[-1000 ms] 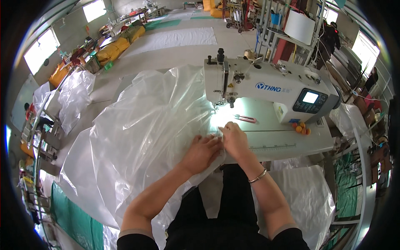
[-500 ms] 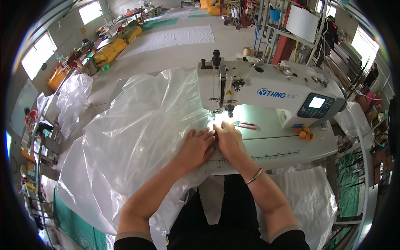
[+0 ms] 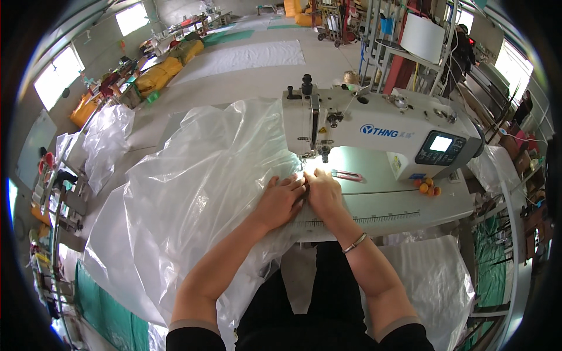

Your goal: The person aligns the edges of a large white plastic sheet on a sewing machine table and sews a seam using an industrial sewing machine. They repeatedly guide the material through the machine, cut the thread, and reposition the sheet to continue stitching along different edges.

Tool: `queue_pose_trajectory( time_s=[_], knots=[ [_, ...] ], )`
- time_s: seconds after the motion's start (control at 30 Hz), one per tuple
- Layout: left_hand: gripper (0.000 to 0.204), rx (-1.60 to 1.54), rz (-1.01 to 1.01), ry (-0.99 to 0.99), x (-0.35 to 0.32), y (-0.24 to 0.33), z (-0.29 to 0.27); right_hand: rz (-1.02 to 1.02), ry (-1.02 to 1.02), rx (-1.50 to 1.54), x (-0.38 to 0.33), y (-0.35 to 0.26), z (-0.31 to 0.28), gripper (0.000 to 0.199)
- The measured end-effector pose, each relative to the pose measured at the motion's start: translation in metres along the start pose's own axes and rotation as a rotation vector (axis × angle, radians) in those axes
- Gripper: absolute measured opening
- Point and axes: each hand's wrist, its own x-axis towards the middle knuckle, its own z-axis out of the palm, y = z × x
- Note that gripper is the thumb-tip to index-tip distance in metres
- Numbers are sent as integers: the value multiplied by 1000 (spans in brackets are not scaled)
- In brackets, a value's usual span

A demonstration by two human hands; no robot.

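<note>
I see both bare hands side by side on the sewing table (image 3: 380,203), just short of the needle area of a pale sewing machine (image 3: 380,111). The left hand (image 3: 283,200) lies palm down on a translucent plastic sheet (image 3: 193,169), its fingers stretched out and slightly parted, resting on the sheet rather than clamped around it. The right hand (image 3: 324,193) is beside it, nearly touching, with fingers bent toward the needle; glare washes out its fingertips, so I cannot tell whether they pinch the sheet. A metal bracelet (image 3: 355,242) circles the right wrist.

The sheet covers the table's left side in loose, shiny folds and spills over the near edge toward the person's lap. Its right part reaches the needle area, where the machine's lamp glares. Just right of the right hand, I have a pink-handled tool (image 3: 350,176) lying flat. A ruler scale (image 3: 386,218) runs along the table's near edge. Toward the right edge, several orange-red round things (image 3: 429,187) sit clustered below the machine's lit control panel (image 3: 440,147). Below the near edge, toward the right corner, I see more clear plastic (image 3: 430,281).
</note>
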Motion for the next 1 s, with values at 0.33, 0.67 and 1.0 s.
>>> queue_pose_trajectory(
  time_s=[0.33, 0.67, 1.0],
  knots=[
    [35, 6, -26, -121, 3, -1, -6, 120, 25, 58, 8, -3, 2, 19],
    [53, 620, -230, -204, -13, -130, -130, 305, 49, 28, 24, -8, 19, 17],
    [52, 193, -357, -632, -159, -106, -121, 39, -86, -216, 44, 25, 16, 15]
  ],
)
